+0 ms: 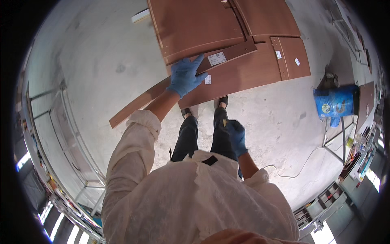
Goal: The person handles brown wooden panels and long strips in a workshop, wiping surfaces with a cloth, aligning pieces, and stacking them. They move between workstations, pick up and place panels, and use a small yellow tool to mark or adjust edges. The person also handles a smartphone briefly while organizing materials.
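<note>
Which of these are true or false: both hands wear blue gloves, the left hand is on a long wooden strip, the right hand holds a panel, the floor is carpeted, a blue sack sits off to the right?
1. Both hands wear blue gloves. True.
2. The left hand grips a long wooden strip. True.
3. The right hand holds a panel. False: it hangs by the leg, holding nothing.
4. The floor is carpeted. False: it is bare grey concrete.
5. A blue sack sits to the right. True.
</note>
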Motion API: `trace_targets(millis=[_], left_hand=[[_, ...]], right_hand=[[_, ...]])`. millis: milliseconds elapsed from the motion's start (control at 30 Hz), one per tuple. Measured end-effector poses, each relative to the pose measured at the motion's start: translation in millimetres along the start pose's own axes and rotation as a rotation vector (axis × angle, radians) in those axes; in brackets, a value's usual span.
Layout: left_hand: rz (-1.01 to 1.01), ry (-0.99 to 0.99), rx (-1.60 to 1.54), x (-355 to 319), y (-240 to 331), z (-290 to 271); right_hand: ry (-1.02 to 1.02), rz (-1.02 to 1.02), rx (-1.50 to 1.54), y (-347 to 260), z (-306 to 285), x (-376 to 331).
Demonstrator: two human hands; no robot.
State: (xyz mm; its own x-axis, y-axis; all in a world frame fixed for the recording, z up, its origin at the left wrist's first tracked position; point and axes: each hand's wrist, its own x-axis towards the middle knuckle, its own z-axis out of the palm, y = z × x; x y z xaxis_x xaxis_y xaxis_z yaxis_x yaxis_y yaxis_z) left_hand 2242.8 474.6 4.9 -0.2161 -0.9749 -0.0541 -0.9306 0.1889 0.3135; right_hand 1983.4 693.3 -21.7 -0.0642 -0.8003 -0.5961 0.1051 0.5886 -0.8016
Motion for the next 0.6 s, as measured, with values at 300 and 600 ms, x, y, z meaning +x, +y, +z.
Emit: trace_targets(millis=[300, 600], left_hand=[[0.037, -0.126, 0.082, 176.8, 38.7, 162.8], [0.012, -0.189, 0.12, 291.0, 67.3, 294.1]], right_hand=[[0.069, 0.215, 0.044, 33.7, -31.9, 50.6], [0.173, 0.287, -0.004, 89.9, -112.8, 102.4]])
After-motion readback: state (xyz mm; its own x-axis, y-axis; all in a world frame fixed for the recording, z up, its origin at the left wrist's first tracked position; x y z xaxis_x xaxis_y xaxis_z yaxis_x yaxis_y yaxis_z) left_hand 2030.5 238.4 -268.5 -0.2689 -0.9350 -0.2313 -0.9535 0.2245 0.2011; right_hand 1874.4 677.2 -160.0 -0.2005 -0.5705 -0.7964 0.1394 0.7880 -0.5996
